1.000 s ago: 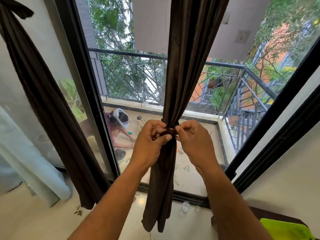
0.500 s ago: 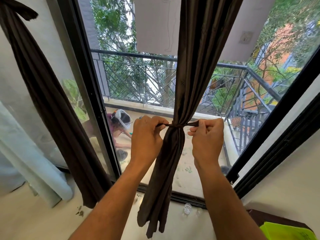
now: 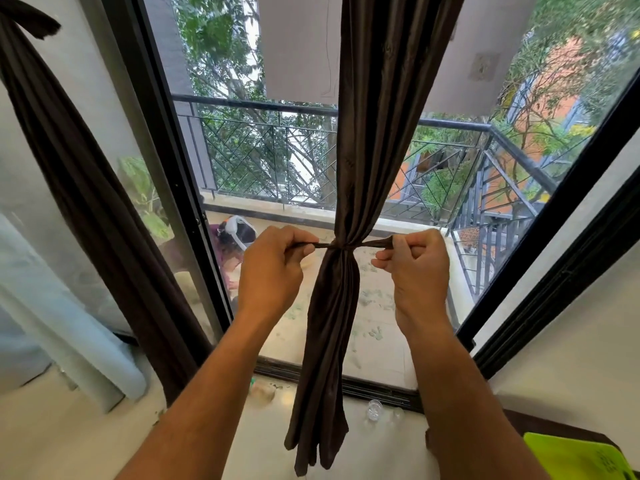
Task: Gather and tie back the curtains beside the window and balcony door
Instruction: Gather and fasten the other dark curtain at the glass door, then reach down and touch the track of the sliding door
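Brown curtains (image 3: 349, 306): 2; hands (image 3: 273, 271): 2

Curtain (image 3: 349, 188): dark brown, hanging, gathered at mid-height. Tie (image 3: 341, 244): thin, matching brown, wrapped round the gather, ends stretched sideways.

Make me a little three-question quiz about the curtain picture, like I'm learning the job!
1. True or false: the left hand and the right hand each grip one end of the tie round the middle curtain.
2. Where does the other brown curtain hang?
A. left of the black door frame
B. outside on the balcony railing
C. right of the hands
3. Fill the gap: below the tie, the middle curtain hangs in a narrow ____.

Key: 1 true; 2 A; 3 bunch
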